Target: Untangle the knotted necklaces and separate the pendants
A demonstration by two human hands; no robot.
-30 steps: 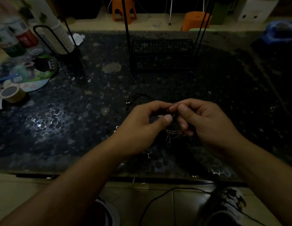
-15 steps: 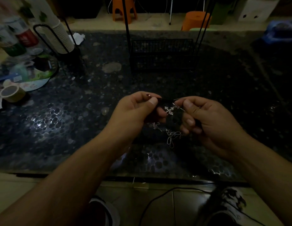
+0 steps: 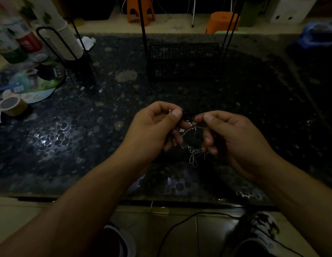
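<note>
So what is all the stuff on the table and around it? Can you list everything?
necklaces: one tangled bunch, count unclear, silver chains and a dark cord, held between both hands above the table
table: one, dark pebbled top, across the middle
wire basket: one, black, far middle of table
paper cups: one stack, white, in a black holder, far left
tape roll: one, tan, left edge
round fan: one, green printed, left
bottles: a few, blurred, far left corner
stools: two, orange, on floor beyond table
shoes: two, patterned, below
left hand: pinches the tangle
right hand: pinches the tangle
</note>
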